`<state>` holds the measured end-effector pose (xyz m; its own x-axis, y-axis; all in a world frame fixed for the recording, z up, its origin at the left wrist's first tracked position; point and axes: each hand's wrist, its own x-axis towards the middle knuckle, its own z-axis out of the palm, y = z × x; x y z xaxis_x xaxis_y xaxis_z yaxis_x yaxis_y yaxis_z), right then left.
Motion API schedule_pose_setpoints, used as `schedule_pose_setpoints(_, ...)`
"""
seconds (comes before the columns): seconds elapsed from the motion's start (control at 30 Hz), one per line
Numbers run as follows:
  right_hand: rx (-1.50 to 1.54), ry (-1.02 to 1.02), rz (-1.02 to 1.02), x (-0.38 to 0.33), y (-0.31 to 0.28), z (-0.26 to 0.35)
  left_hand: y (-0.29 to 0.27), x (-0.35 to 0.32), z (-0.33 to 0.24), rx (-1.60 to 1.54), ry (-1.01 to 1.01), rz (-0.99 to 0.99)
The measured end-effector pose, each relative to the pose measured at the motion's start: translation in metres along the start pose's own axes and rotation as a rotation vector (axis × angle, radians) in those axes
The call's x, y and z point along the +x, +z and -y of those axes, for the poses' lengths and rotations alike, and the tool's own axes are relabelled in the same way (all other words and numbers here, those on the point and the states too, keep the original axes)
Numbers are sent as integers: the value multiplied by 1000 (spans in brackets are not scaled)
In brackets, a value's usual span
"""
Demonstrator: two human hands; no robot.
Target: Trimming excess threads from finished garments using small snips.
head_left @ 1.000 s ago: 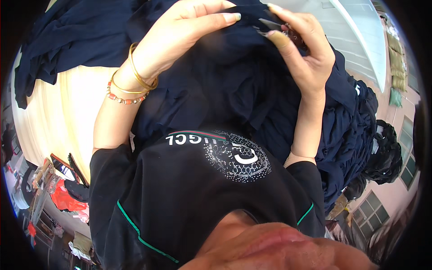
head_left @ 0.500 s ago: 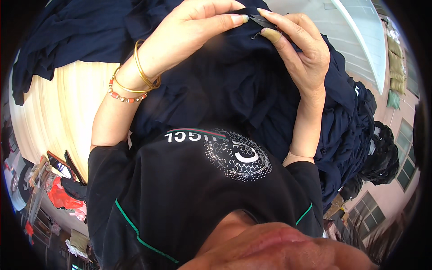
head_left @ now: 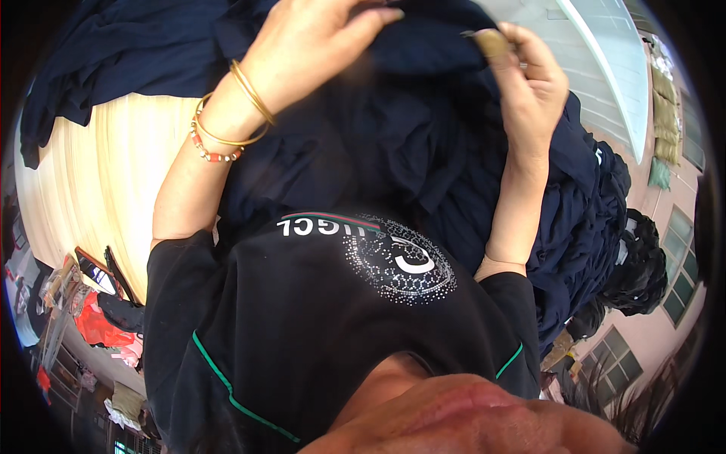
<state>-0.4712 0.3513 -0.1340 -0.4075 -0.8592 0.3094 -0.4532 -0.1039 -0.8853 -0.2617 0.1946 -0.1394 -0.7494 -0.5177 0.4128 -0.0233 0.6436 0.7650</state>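
Observation:
Dark navy cloth (head_left: pixel 431 47) is bunched up in front of my chest and spread between my hands. At the upper edge of the view, my left hand (head_left: pixel 321 45) is closed on the cloth, its thumb stretched along it; its fingertips are partly cut off. My right hand (head_left: pixel 529 76) is closed at the cloth's right edge, fingers curled behind a thumb with a tan-coloured tip. A small dark point of the thread snips (head_left: pixel 468 33) shows by that thumb; the rest of the snips is hidden in the hand. Both hands are slightly blurred.
A pale wood-grain tabletop (head_left: pixel 113 174) lies at my left, navy cloth over its far part. More navy cloth (head_left: pixel 567 227) is heaped at my right, with dark bundles (head_left: pixel 643 261) beyond. A whitish translucent panel (head_left: pixel 597 60) stands at the upper right. A red bag (head_left: pixel 102 321) lies at lower left.
My hands have drawn apart: the right moved right and slightly down, the left slightly left and up. The snips' blades, plainly visible before, are now mostly hidden. The cloth between the hands has lifted and spread.

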Motion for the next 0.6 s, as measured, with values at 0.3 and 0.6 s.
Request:
schedule_pose_setpoints(0.3,10,3,-203,12,-1,-14,-23,-6,-9,-995,-488,200)
schedule_pose_setpoints(0.6,-370,-358,44,5,12,35,-3,-10,1,-907,-385,178)
